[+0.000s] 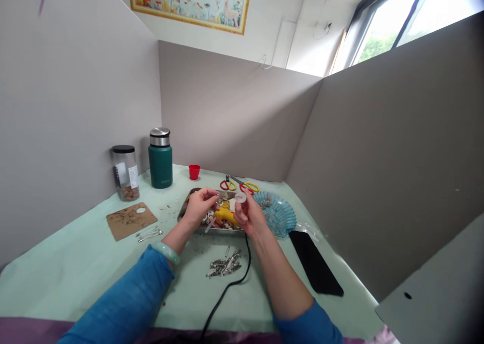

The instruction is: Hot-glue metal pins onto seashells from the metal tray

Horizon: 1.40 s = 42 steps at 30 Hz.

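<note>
Above a metal tray (227, 230) full of small mixed pieces, my left hand (202, 205) has its thumb and fingertips pinched together; what they hold, if anything, is too small to make out. My right hand (249, 214) grips a small clear round piece (240, 197) between thumb and fingers, over the tray's right side. Between the two hands, a yellow glue gun (226, 215) lies across the tray, and a black cord (230, 285) runs toward the front edge. A pile of small metal pins (226, 265) lies in front of the tray.
Scissors (247, 187) and a red cup (194, 172) stand behind the tray. To the right are a blue scalloped plate (285, 215) and a black flat object (316, 263). Leftward are a green bottle (161, 165), a jar (126, 175), brown cardboard (126, 223) and large safety pins (150, 234).
</note>
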### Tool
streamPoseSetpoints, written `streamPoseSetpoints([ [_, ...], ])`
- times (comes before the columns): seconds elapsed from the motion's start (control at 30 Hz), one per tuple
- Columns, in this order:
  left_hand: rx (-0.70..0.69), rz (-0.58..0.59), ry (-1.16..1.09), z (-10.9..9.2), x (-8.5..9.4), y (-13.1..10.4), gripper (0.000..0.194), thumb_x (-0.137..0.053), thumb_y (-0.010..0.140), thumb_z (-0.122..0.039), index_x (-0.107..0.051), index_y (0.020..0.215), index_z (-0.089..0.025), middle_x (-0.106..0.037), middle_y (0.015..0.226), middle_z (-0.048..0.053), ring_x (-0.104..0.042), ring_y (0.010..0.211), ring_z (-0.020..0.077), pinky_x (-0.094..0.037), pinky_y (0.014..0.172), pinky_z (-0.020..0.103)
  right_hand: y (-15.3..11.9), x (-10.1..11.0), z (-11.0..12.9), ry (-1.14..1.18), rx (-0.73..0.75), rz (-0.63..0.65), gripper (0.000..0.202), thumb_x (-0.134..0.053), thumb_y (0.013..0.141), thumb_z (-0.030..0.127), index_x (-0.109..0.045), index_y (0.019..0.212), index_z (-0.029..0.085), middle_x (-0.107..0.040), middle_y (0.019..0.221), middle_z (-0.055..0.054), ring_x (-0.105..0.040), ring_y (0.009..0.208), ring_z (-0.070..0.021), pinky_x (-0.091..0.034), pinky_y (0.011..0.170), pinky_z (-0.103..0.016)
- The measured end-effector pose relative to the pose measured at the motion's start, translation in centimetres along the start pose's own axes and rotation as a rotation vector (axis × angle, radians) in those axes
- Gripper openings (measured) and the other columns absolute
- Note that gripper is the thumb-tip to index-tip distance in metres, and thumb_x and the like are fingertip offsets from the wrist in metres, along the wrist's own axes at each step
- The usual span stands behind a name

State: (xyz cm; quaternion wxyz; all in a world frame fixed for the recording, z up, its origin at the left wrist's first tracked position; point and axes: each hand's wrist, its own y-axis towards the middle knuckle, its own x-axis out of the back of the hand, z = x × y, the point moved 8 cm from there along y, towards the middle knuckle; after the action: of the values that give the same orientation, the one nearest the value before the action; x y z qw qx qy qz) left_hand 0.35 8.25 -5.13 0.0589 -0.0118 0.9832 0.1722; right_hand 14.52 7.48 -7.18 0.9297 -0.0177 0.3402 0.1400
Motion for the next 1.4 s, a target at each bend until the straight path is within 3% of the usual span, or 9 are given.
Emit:
streamPoseSetpoints([
  [0.2, -0.014, 0.007, 0.019, -0.2, -0.1, -0.1, 0.027, -0.073, 0.065, -0.033, -0.061, 0.079, -0.013, -0.063, 0.057, 0.001, -0.057, 0.048, 0.0114, -0.045, 0.055, 0.024, -0.2, -0.4, 1.0, -0.008, 0.125, 0.011, 0.033, -0.061, 0.080, 0.049, -0.058, 0.094, 0.018, -0.054, 0.042, 0.008, -0.026, 0.022, -0.0027, -0.017, 0.027, -0.014],
  [0.4, -0.026, -0.003, -0.006, -0.3, -0.1, -0.2, 0.027, -0.072, 0.066, -0.033, -0.059, 0.081, -0.014, -0.061, 0.052, -0.001, -0.057, 0.049, 0.0120, -0.046, 0.057, 0.025, -0.5, -0.4, 0.5, -0.149, 0.092, -0.051, 0.047, -0.059, 0.075, 0.064, -0.048, 0.068, 0.018, -0.052, 0.039, 0.005, -0.034, 0.023, -0.0048, -0.026, 0.027, -0.017],
  [0.63, -0.138, -0.191, -0.058, -0.7, -0.1, -0.6, 0.024, -0.070, 0.068, -0.033, -0.060, 0.082, -0.016, -0.064, 0.068, 0.000, -0.057, 0.058, 0.0113, -0.045, 0.059, 0.023, -1.5, -2.9, -0.6, -0.594, 0.306, -0.078, 0.037, -0.052, 0.083, 0.057, -0.047, 0.082, 0.020, -0.052, 0.040, 0.008, -0.037, 0.024, -0.0070, -0.023, 0.027, -0.016],
  [0.87, -0.085, -0.344, -0.082, -0.7, 1.5, -1.1, 0.030, -0.071, 0.066, -0.038, -0.058, 0.082, -0.017, -0.062, 0.067, 0.000, -0.058, 0.059, 0.0134, -0.045, 0.054, 0.024, -2.5, -6.0, -1.8, -0.828, 0.343, 0.256, 0.025, -0.048, 0.090, 0.036, -0.048, 0.111, 0.023, -0.060, 0.059, 0.005, -0.054, 0.041, -0.0105, -0.039, 0.040, -0.019],
  [0.93, -0.078, -0.339, -0.103, -0.7, 1.7, -0.9, 0.031, -0.072, 0.064, -0.038, -0.059, 0.082, -0.016, -0.063, 0.069, 0.001, -0.059, 0.061, 0.0136, -0.045, 0.055, 0.024, -2.8, -6.1, -1.6, -0.820, 0.333, 0.300, 0.026, -0.051, 0.088, 0.032, -0.052, 0.113, 0.025, -0.061, 0.066, 0.003, -0.056, 0.046, -0.0111, -0.041, 0.044, -0.020],
  [1.0, -0.070, -0.315, -0.137, -0.6, 1.6, -0.7, 0.032, -0.072, 0.063, -0.038, -0.059, 0.082, -0.015, -0.065, 0.073, 0.003, -0.060, 0.064, 0.0141, -0.045, 0.058, 0.024, -2.8, -5.6, -0.8, -0.807, 0.378, 0.253, 0.026, -0.056, 0.085, 0.029, -0.058, 0.110, 0.026, -0.059, 0.066, 0.003, -0.053, 0.048, -0.0109, -0.042, 0.049, -0.022],
  [1.1, -0.056, -0.285, -0.201, -0.1, 1.3, -0.5, 0.033, -0.074, 0.061, -0.035, -0.059, 0.082, -0.014, -0.066, 0.076, 0.004, -0.061, 0.069, 0.0147, -0.046, 0.064, 0.025, -3.0, -5.2, 0.3, -0.845, 0.511, 0.181, 0.027, -0.059, 0.082, 0.028, -0.062, 0.109, 0.027, -0.058, 0.068, 0.003, -0.052, 0.052, -0.0120, -0.045, 0.056, -0.025],
  [1.23, -0.015, -0.246, -0.256, 0.4, 0.9, -0.3, 0.034, -0.077, 0.058, -0.031, -0.059, 0.081, -0.014, -0.066, 0.072, 0.002, -0.060, 0.066, 0.0134, -0.046, 0.065, 0.025, -3.6, -5.8, 0.8, -1.025, 0.719, 0.207, 0.024, -0.057, 0.084, 0.025, -0.064, 0.107, 0.025, -0.065, 0.090, -0.004, -0.058, 0.076, -0.0170, -0.046, 0.073, -0.029],
  [1.4, -0.009, -0.210, -0.245, 0.4, 0.7, -0.3, 0.034, -0.077, 0.058, -0.032, -0.059, 0.081, -0.014, -0.066, 0.073, 0.002, -0.060, 0.067, 0.0132, -0.046, 0.065, 0.025, -3.9, -5.9, 0.9, -1.117, 0.796, 0.223, 0.026, -0.056, 0.085, 0.025, -0.062, 0.110, 0.024, -0.064, 0.090, -0.005, -0.056, 0.076, -0.0172, -0.046, 0.075, -0.030],
])
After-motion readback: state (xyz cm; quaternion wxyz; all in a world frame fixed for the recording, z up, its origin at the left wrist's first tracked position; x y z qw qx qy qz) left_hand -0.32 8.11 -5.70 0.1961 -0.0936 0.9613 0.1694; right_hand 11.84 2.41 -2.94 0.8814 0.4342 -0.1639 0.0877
